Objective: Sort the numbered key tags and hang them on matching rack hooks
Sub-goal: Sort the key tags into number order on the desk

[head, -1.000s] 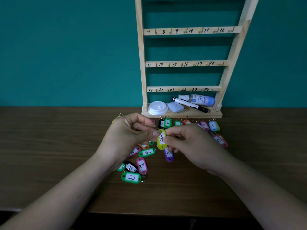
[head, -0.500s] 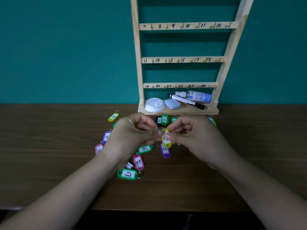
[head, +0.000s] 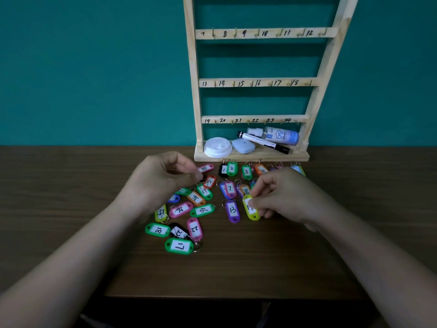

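Note:
The wooden rack (head: 255,82) stands against the wall, its bare hooks numbered 7 to 24 on three rails. Sorted tags lie in rows before its base: black 1 (head: 223,171), green 2 (head: 232,168), green 3 (head: 246,172), then pink 7 (head: 229,189). My right hand (head: 281,195) pinches the yellow tag 14 (head: 251,209), which rests on the table just right of the purple tag 13 (head: 233,210). My left hand (head: 160,181) hovers over the loose pile with curled, parted fingers, its fingertips next to a pink tag (head: 205,168).
Several loose tags lie left of centre, among them green 17 (head: 179,246), green 18 (head: 157,230) and pink 22 (head: 194,228). On the rack's base lie a white lid (head: 218,147), a marker (head: 263,145) and a spray bottle (head: 281,136). The table's front edge (head: 224,297) is close.
My left hand let go of the yellow tag's ring and moved left toward the pile. My right hand carried the yellow tag down onto the table beside purple 13.

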Motion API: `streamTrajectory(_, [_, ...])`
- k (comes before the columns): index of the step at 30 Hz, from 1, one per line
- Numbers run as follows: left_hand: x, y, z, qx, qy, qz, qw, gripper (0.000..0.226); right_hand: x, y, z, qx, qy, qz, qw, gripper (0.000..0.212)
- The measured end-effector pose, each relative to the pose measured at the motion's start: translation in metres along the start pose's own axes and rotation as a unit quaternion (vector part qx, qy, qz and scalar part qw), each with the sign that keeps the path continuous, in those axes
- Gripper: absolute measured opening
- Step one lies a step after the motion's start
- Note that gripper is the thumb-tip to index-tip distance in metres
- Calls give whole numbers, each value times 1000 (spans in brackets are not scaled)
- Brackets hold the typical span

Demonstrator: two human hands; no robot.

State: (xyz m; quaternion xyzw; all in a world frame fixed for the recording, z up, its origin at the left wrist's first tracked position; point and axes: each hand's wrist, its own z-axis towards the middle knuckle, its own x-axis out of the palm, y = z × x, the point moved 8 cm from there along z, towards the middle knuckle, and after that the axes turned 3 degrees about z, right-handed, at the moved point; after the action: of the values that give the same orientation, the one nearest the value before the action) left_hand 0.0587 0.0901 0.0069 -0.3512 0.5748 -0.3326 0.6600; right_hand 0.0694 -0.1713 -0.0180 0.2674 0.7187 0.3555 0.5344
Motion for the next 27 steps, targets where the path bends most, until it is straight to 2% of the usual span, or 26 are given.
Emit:
streamTrajectory(5, [-32,16,13,-2,-45,84,995,4,5,-2,0,-1,-2,-22,1000,12])
streamTrajectory(10, [-68,31,23,-5,-149,153,977,7,5,3,-2,-4,-5,-47,999,10])
streamTrajectory(12, [-77,35,28,-5,-166,175,970,7,4,6,-4,-13,-14,-67,998,8])
streamTrajectory(15, [-84,52,40,-28,-159,200,966,3,2,14,-5,-46,-51,-88,994,6])
streamTrajectory(18, [-78,69,55,-53,-119,246,961,5,2,23,-6,-87,-85,-98,988,10])
streamTrajectory(21, [-67,80,66,-78,-77,272,956,21,6,31,-7,-110,-92,-104,984,10])
streamTrajectory(24, [-59,78,73,-73,-77,285,953,34,12,35,-6,-124,-96,-108,982,10])
streamTrajectory(27, [-53,75,78,-62,-90,291,950,34,22,40,-5,-140,-105,-95,980,11])
